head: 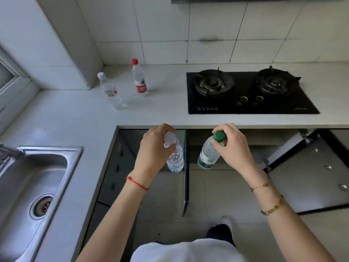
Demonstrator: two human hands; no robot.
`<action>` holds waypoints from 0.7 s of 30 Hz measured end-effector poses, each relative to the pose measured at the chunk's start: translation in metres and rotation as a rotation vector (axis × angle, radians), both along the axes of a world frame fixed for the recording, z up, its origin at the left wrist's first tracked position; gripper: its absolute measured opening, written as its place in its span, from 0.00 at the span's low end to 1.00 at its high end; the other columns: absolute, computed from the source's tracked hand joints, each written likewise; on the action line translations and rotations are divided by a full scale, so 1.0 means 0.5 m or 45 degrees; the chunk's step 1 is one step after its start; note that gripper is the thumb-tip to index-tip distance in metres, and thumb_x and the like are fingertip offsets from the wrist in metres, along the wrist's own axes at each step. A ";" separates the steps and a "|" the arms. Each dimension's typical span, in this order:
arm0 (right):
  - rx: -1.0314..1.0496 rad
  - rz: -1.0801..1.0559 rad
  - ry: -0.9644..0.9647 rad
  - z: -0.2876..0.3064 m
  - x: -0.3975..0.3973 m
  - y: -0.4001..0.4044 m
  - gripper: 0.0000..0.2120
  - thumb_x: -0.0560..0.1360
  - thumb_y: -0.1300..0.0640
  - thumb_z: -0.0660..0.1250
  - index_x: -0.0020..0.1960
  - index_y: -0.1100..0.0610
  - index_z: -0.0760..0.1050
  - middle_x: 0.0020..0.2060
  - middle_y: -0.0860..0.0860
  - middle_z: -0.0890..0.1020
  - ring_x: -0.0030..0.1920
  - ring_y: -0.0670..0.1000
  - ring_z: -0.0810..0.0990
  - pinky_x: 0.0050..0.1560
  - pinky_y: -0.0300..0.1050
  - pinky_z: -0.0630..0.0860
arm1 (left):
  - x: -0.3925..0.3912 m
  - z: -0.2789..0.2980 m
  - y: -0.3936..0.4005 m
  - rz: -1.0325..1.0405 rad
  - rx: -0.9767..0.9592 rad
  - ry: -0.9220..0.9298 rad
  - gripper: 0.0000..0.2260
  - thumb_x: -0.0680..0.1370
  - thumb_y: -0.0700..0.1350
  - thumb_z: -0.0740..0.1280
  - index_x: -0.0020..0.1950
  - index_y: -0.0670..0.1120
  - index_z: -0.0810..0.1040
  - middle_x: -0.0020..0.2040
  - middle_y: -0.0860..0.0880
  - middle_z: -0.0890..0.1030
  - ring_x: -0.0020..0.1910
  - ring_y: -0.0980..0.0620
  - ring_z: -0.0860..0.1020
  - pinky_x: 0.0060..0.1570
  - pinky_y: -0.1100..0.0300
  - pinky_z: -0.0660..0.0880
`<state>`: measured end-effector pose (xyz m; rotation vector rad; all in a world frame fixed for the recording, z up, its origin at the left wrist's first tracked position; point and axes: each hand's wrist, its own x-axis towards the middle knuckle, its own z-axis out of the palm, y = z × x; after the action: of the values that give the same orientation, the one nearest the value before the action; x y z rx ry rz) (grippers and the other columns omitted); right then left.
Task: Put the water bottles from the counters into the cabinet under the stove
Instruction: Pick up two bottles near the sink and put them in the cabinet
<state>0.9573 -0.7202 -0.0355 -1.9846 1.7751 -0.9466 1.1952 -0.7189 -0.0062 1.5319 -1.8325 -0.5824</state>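
My left hand [153, 148] grips a clear bottle with a white cap [175, 159] by its neck, just below the counter edge. My right hand [234, 146] holds a green-capped, green-labelled bottle [207, 156] by its top, in front of the open cabinet [245, 137] under the stove [249, 91]. Both bottles hang in the air, tilted. On the counter [154, 114] behind stand two more bottles: one with a red cap and red label [140, 80], and a clear one with a white cap [111, 93] to its left.
The cabinet's two dark doors are swung open: the left door [186, 173] edge-on between the held bottles, the right door [309, 174] far out to the right. A steel sink [37, 186] with a tap lies at the left. My foot [224, 224] is on the tiled floor.
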 end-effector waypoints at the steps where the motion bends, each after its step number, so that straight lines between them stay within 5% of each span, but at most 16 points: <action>1: 0.003 -0.006 0.003 -0.006 -0.032 -0.003 0.10 0.72 0.61 0.71 0.52 0.55 0.75 0.50 0.48 0.74 0.42 0.37 0.71 0.43 0.27 0.65 | -0.033 -0.006 -0.006 -0.014 0.002 -0.005 0.14 0.69 0.36 0.72 0.52 0.48 0.79 0.46 0.53 0.83 0.44 0.50 0.79 0.46 0.50 0.79; 12: 0.130 0.188 0.146 -0.104 -0.343 -0.120 0.09 0.74 0.58 0.69 0.51 0.55 0.72 0.51 0.47 0.73 0.47 0.48 0.74 0.46 0.41 0.72 | -0.374 -0.129 -0.079 0.168 0.084 0.046 0.15 0.70 0.35 0.70 0.54 0.50 0.79 0.50 0.54 0.81 0.50 0.52 0.78 0.46 0.56 0.80; 21: 0.271 0.193 0.239 -0.300 -0.430 -0.237 0.12 0.73 0.60 0.71 0.54 0.58 0.72 0.53 0.52 0.74 0.47 0.51 0.77 0.44 0.37 0.67 | -0.508 -0.323 -0.174 0.321 0.253 0.013 0.14 0.69 0.38 0.70 0.52 0.50 0.79 0.49 0.52 0.82 0.48 0.50 0.78 0.46 0.54 0.79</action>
<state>0.7424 -0.8387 -0.1855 -2.0895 1.7081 -0.5163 0.9412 -0.8061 -0.1676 1.8538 -1.5783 -0.6642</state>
